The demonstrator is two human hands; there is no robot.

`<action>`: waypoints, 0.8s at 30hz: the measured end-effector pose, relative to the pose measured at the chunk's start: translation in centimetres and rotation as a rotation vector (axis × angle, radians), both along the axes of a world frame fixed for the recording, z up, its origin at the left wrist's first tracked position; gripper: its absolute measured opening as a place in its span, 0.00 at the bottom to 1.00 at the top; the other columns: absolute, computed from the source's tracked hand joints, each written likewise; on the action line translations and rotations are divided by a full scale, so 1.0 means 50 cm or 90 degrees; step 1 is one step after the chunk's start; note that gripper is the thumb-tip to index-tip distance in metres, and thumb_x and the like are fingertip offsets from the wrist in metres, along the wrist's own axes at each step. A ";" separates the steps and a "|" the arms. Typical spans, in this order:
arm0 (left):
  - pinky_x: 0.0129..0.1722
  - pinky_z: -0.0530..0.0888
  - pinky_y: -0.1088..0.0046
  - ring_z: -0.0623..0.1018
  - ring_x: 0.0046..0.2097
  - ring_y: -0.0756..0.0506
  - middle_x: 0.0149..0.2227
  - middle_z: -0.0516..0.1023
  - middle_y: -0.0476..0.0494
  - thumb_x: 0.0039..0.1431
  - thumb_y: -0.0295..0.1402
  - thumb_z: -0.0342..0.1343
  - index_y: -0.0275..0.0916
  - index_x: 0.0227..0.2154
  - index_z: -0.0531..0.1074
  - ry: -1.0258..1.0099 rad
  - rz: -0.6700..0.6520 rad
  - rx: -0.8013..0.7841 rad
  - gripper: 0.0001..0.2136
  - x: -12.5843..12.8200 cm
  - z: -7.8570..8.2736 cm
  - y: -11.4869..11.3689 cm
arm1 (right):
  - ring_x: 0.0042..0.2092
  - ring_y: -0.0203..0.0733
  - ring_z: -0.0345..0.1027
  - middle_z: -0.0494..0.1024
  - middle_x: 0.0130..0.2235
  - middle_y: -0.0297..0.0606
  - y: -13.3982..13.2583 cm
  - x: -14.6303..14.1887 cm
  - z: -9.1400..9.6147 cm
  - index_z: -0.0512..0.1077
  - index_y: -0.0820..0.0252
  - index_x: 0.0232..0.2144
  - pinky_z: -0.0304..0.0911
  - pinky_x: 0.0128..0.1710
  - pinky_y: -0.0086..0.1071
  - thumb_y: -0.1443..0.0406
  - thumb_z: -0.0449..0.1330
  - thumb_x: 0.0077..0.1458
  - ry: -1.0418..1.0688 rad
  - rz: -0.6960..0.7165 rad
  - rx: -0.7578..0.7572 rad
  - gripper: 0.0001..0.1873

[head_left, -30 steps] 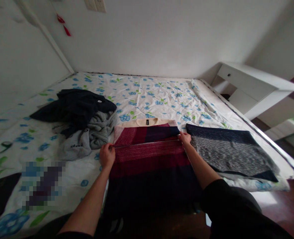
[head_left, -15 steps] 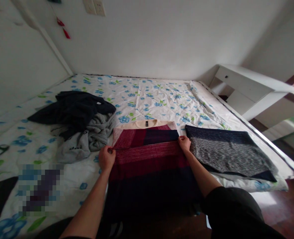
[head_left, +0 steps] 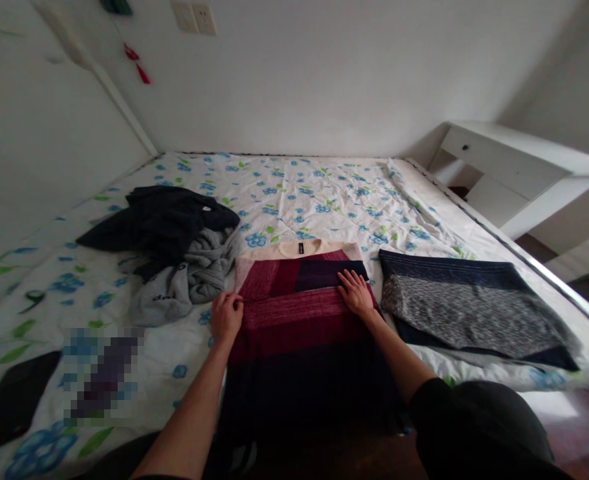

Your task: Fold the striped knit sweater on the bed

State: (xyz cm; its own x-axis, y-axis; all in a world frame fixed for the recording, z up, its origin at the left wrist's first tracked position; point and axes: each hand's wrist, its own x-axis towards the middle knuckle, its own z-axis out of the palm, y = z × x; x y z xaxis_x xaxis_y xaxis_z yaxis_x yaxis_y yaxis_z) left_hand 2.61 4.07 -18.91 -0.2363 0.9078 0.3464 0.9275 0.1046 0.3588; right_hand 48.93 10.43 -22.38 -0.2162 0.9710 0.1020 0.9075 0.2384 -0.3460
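Directly under both hands, left hand (head_left: 226, 317) and right hand (head_left: 356, 292), lies the striped sweater (head_left: 299, 327).

Right hand (head_left: 355, 293) has let go of the striped sweater's (head_left: 299, 320) right edge & moved inward, now lying flat, fingers spread, on the folded-up hem. Left hand (head_left: 226, 319) has edged slightly inward along the fold's left end, grip unchanged. Head cam has swung a bit left vs. 1 s ago.
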 end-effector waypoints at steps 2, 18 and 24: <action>0.64 0.76 0.56 0.81 0.56 0.32 0.51 0.84 0.33 0.69 0.29 0.56 0.42 0.40 0.83 0.011 0.000 -0.009 0.09 -0.001 0.004 -0.003 | 0.86 0.58 0.50 0.60 0.85 0.40 -0.002 0.015 -0.006 0.65 0.52 0.84 0.45 0.86 0.58 0.53 0.53 0.82 -0.021 -0.011 -0.004 0.35; 0.73 0.75 0.55 0.84 0.65 0.37 0.64 0.88 0.36 0.81 0.29 0.48 0.39 0.63 0.87 -0.003 -0.335 -0.065 0.23 0.367 0.056 0.177 | 0.86 0.58 0.47 0.58 0.86 0.42 0.000 0.018 -0.044 0.62 0.52 0.85 0.43 0.85 0.58 0.51 0.54 0.81 -0.035 -0.039 0.040 0.38; 0.86 0.56 0.43 0.61 0.86 0.33 0.84 0.65 0.42 0.82 0.34 0.46 0.44 0.82 0.70 0.043 -0.268 -0.151 0.30 0.426 -0.028 0.137 | 0.87 0.59 0.46 0.57 0.86 0.43 -0.001 0.018 -0.038 0.61 0.53 0.86 0.42 0.86 0.59 0.47 0.54 0.81 -0.027 -0.037 0.035 0.40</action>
